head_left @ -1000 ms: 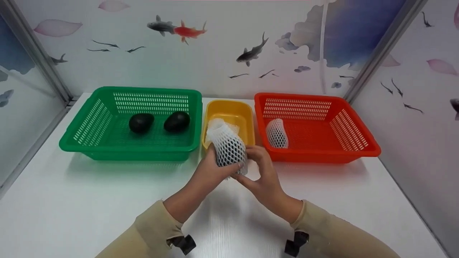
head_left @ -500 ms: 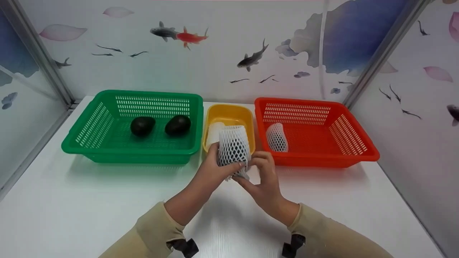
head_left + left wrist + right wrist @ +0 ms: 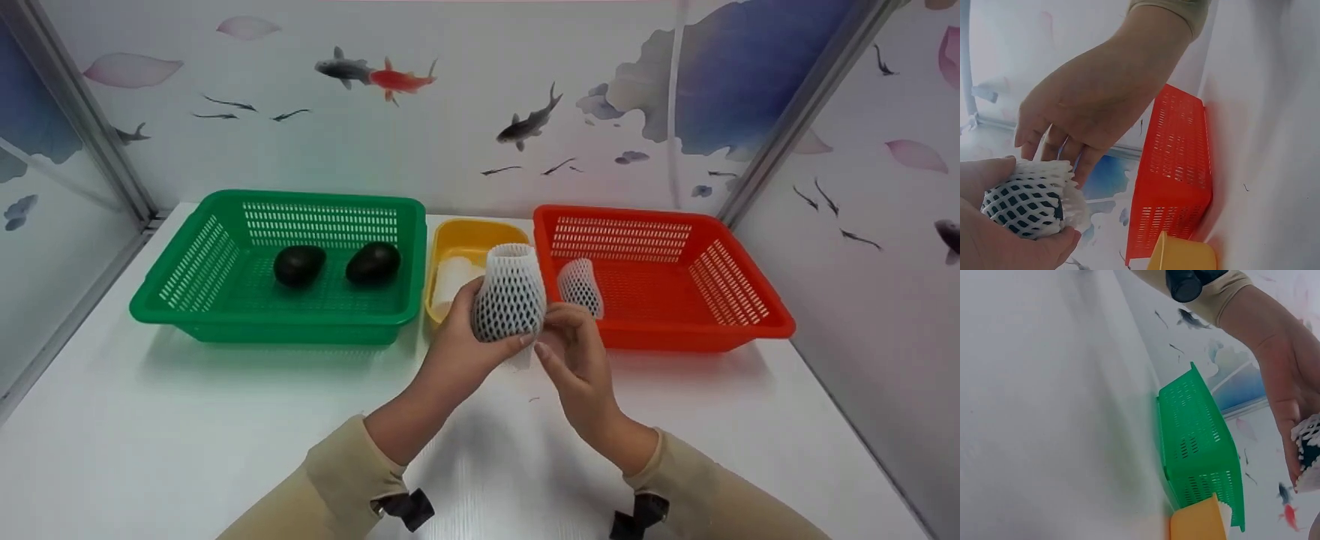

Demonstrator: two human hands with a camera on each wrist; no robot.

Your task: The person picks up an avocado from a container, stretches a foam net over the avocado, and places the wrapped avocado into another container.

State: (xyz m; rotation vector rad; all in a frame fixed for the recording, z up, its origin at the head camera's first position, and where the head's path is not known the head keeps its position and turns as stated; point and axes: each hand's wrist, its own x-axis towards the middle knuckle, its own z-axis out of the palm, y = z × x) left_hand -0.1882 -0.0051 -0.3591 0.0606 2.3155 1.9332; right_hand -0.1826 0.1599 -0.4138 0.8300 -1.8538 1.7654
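Holding: the left hand (image 3: 466, 341) has its fingers and thumb curled round a white foam net (image 3: 511, 296), gripping it upright with its narrow mouth at the top.
Foam net: raised above the table, in front of the yellow tub and the red basket; something dark (image 3: 1023, 209) shows through its mesh.
Right hand (image 3: 586, 367): fingers bent, tips at the net's lower side; whether they pinch it, I cannot tell.
Table (image 3: 240, 442): white and smooth, with a soft sheen, green and red tints below the baskets, blurred shadows under the hands and a small curved mark (image 3: 534, 399) near the middle.
Back wall (image 3: 450, 157): pale printed panel with dark fish (image 3: 527, 124), a red fish (image 3: 401, 79), pink petals (image 3: 133, 70) and blue-grey washes (image 3: 750, 82).
Side panels (image 3: 862, 292): the same kind of print, meeting the back at grey metal posts (image 3: 814, 109).
Green basket (image 3: 277, 315): left, two dark oval fruits (image 3: 299, 265) inside, apart.
Yellow tub (image 3: 480, 232): between the baskets, a white piece (image 3: 452, 282) in it.
Red basket (image 3: 690, 328): right, another foam net (image 3: 580, 289) against its left side.
Sleeves (image 3: 322, 480): beige, with black wrist mounts (image 3: 411, 510).
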